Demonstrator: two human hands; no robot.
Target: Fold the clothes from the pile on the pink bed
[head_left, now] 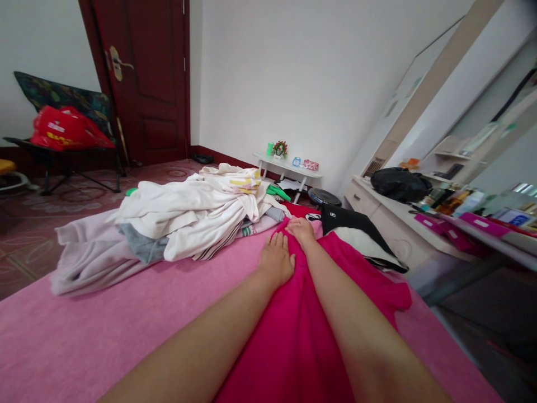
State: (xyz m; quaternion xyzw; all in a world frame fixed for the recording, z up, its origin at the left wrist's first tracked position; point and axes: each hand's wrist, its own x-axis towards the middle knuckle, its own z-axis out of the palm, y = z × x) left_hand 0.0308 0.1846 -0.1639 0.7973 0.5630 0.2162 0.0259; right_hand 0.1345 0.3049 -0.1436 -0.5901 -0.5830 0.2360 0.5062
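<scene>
A bright pink short-sleeved shirt [302,347] lies spread on the bed, reaching from the near edge of the view to the clothes behind it. My left hand [277,260] rests on the shirt's left part, palm down, fingers stretched out. Just beyond and to its right, my right hand [302,230] is at the shirt's far end, its fingers bent in on the cloth. Left of the hands is a loose heap of white clothes [188,201] with grey and pale lilac pieces under it. Folded black-and-white clothing [356,235] lies to the right.
A pink bedspread [126,330] covers the bed. On the right stand a dresser [369,201] with a black bag [400,184] and several bottles. A low white table [289,167] is by the far wall. A folding chair [62,92] holds a red bag [69,129] near the door [146,78].
</scene>
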